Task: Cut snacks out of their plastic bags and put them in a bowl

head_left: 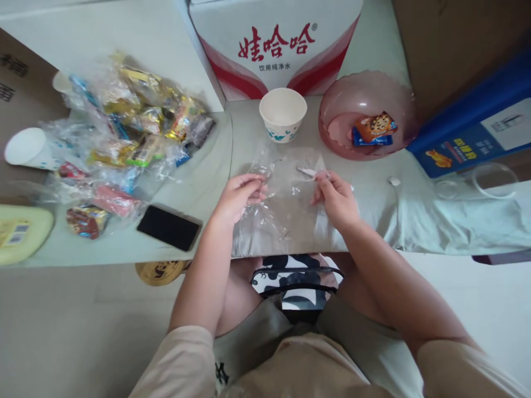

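Observation:
A clear, crinkled plastic bag point(286, 204) spreads across the cloth at the table's front, between my two hands. The fingers of my left hand point(244, 194) are closed on the bag's left side. My right hand point(337, 200) pinches a small, thin, pale strip point(307, 172) that points left over the bag; its exact kind is unclear. Just beyond the bag stands a white paper cup point(282, 115) with a blue-green print, upright. Farther right, a pink translucent bowl point(332, 124) contains an orange snack packet point(375, 127) and a blue one point(371, 139).
Several wrapped snacks point(145, 121) and loose plastic are heaped at left. A black phone point(169, 228) lies left of my forearm, and a tipped paper cup point(29, 148) is at far left. A white-and-red carton point(277, 50) blocks the back; a blue box point(464, 127) stands right, near a clear plastic cup point(493, 181).

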